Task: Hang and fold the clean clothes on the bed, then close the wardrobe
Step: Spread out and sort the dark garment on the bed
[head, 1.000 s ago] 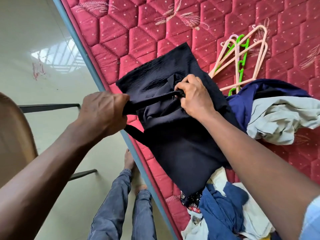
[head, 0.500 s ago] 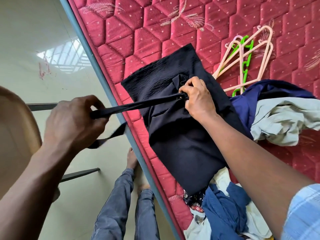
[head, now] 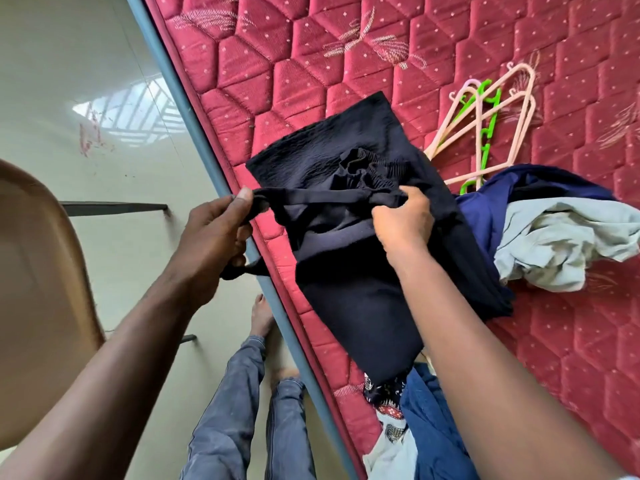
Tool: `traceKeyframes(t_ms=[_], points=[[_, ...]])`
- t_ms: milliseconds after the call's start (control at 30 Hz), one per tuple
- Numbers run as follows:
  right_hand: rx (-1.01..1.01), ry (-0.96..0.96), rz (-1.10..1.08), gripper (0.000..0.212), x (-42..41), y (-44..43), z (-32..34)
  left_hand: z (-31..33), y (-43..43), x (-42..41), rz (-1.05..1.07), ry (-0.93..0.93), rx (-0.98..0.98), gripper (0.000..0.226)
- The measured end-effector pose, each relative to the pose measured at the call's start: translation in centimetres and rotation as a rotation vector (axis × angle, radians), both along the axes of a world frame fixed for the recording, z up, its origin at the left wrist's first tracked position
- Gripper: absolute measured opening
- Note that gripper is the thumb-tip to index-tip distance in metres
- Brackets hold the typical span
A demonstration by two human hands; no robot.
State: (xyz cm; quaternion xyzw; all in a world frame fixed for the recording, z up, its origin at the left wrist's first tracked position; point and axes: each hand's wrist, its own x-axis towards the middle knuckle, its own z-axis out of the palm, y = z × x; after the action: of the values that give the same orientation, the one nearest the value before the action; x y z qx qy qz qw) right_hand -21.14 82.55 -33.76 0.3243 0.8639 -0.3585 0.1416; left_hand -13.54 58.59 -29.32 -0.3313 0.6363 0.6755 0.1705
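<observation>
You are still early in the task, I judge. Your left grip (head: pixel 214 244) pinches the strap (head: pixel 311 197) of the dark garment (head: pixel 346 306), which lies at the edge of the bed (head: pixel 346 46). Your right grip (head: pixel 403 223) holds its gathered waist. The hangers (head: pixel 485 133) lie unused, and the other clothes (head: pixel 561 244) wait unfolded.

The brown chair (head: pixel 34 271) is cut off at the left edge. The hangers (head: pixel 486 129) are partly hidden under the blue cloth (head: pixel 485 209). The clothes pile (head: pixel 422 427) runs off the bottom edge.
</observation>
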Motion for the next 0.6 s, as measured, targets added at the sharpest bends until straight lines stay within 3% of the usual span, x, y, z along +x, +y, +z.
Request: traceKeyframes(t_ms=[133, 233, 300, 333, 367, 433, 533, 600], points=[[0.148, 0.177, 0.264, 0.052, -3.2, 1.4, 4.4, 1.7, 1.5, 0.0, 0.125, -0.067, 0.232, 0.025], [0.163, 0.163, 0.519, 0.062, -5.8, 2.0, 7.6, 1.9, 3.4, 0.6, 0.167, -0.158, 0.628, 0.015], [0.166, 0.119, 0.666, 0.069, -7.1, 2.0, 9.0, 1.0, 6.1, 1.0, 0.228, -0.198, 0.966, 0.023], [0.156, 0.099, 0.711, 0.070, -7.4, 1.9, 9.5, 0.1, 8.1, 1.2, 0.261, -0.241, 1.022, 0.023], [0.130, 0.091, 0.733, 0.069, -7.7, 1.7, 10.0, -1.1, 10.2, 1.3, 0.254, -0.291, 0.947, 0.021], [0.037, 0.129, 0.700, 0.059, -7.7, 1.6, 10.1, -3.5, 14.2, 1.3, 0.027, -0.283, 0.389, 0.021], [-0.036, 0.266, 0.548, 0.043, -7.1, 1.2, 9.2, -6.4, 17.8, 2.4, -0.570, -0.166, -0.474, 0.026], [0.023, 0.318, 0.483, 0.042, -6.4, 0.9, 7.9, -6.4, 18.6, 2.6, -0.711, -0.044, -0.777, 0.032]])
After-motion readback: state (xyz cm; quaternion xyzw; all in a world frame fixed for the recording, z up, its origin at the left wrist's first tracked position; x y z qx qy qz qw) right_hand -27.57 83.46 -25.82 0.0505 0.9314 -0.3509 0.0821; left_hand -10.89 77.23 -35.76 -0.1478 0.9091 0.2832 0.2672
